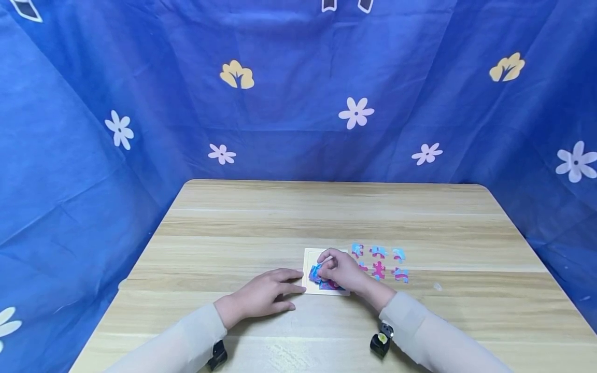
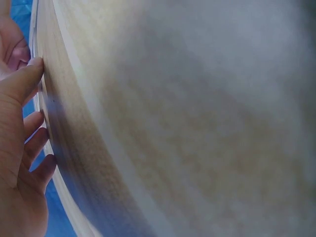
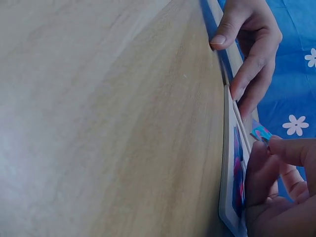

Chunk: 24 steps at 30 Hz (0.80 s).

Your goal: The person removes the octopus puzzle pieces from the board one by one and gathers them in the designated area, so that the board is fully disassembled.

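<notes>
A square puzzle tray (image 1: 312, 252) with a pale frame lies on the table, pink and blue jigsaw pieces (image 1: 332, 285) filling part of its near side. My right hand (image 1: 344, 269) is over the tray and pinches a blue and pink puzzle piece (image 3: 260, 131) between thumb and fingertips. That piece is tilted above the tray in the right wrist view. My left hand (image 1: 267, 294) rests on the table with fingers spread and extended, their tips touching the tray's left edge. In the left wrist view, the fingers (image 2: 35, 143) of this hand lie along the tabletop.
Right of the tray, several loose puzzle pieces (image 1: 379, 269) lie in two rows on the wooden table (image 1: 261, 217). A small clear scrap (image 1: 437, 286) sits farther right. Behind and at both sides hangs a blue cloth (image 1: 289, 103) with flowers.
</notes>
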Each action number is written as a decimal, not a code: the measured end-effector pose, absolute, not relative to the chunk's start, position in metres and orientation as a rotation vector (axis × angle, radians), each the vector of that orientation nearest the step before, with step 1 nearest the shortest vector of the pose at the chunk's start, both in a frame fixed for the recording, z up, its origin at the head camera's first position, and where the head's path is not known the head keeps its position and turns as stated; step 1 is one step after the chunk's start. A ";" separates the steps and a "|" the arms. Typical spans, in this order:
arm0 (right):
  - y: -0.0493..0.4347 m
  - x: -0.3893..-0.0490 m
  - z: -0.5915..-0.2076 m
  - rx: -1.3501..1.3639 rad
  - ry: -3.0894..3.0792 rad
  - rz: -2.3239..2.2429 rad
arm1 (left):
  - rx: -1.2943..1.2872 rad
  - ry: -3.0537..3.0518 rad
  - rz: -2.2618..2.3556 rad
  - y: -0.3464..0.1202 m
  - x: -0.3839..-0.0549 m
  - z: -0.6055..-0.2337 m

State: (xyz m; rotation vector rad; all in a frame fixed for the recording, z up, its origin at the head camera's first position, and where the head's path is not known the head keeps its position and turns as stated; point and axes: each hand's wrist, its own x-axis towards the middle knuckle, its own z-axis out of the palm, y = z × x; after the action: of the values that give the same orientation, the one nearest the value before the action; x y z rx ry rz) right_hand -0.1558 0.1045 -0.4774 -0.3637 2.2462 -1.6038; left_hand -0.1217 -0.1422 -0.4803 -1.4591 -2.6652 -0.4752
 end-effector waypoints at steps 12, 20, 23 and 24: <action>0.123 -0.154 -0.476 -0.356 2.271 -1.635 | -1.441 -2.695 -0.449 -0.142 -0.120 -0.481; 0.143 -0.154 -0.472 -0.338 2.289 -1.619 | -1.437 -2.697 -0.464 -0.143 -0.120 -0.481; 0.152 -0.153 -0.472 -0.340 2.314 -1.585 | -1.434 -2.698 -0.453 -0.143 -0.120 -0.481; 0.154 -0.152 -0.472 -0.344 2.320 -1.576 | -1.433 -2.699 -0.452 -0.143 -0.120 -0.481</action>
State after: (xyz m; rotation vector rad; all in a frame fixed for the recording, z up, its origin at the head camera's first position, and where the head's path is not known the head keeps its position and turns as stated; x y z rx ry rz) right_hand -0.1518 0.1544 -0.4718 -0.3442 2.3196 -1.5756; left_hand -0.1199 -0.1432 -0.4813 -1.4331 -2.6988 -0.4522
